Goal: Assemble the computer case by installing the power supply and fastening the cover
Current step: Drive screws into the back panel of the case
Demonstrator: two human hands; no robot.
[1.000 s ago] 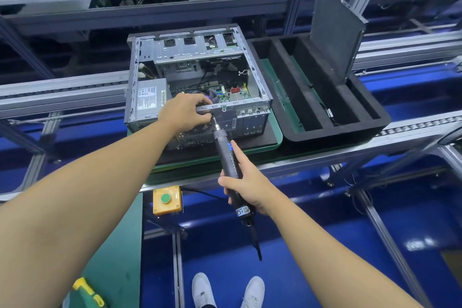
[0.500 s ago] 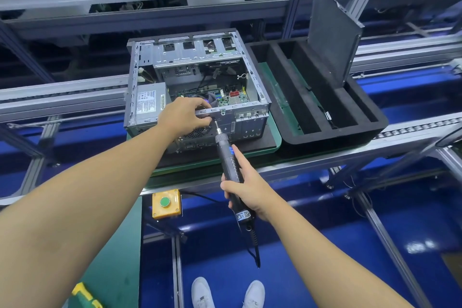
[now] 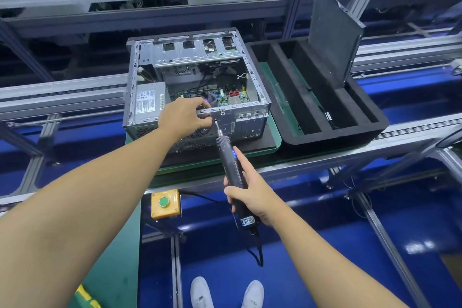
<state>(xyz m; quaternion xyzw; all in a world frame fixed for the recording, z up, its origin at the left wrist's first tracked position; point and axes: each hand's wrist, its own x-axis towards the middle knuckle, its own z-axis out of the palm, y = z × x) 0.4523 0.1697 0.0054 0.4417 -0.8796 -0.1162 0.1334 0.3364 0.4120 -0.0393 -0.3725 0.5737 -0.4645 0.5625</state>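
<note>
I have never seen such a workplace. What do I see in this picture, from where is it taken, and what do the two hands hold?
There is no machine here: a person works with bare hands. The camera sits on the person's head and looks forward and down, so you also see the white shoes below. On the conveyor line lies an open computer case, with a grey power supply inside at its left. The left hand grips the case's near top edge. The right hand holds a black electric screwdriver; its tip points at the case's near face, beside the left hand. Whether it touches a screw, I cannot tell. To the right lies a black foam tray, with a dark panel standing in it.
</note>
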